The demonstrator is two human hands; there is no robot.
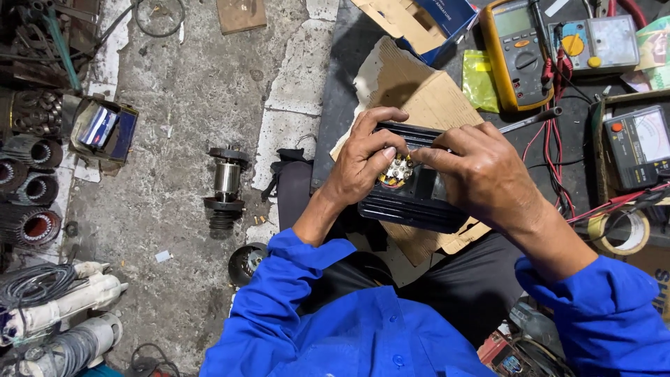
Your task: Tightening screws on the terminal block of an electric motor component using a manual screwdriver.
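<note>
A black ribbed electric motor housing (412, 202) lies on torn cardboard (419, 91) at the edge of a dark workbench. On its top sits an open terminal block (398, 169) with brass studs and orange wire ends. My left hand (363, 157) rests on the housing, thumb and fingers closed around the terminal block. My right hand (474, 171) lies over the housing's right side, its fingertips pinching at the same terminals. Both arms wear blue sleeves.
A yellow multimeter (515, 52) with red leads, a grey analog meter (599, 42) and another tester (638, 146) stand at the back right. A tape roll (624, 234) lies right. On the concrete floor left lie a motor rotor (225, 187), stator coils (28, 188) and pumps (63, 300).
</note>
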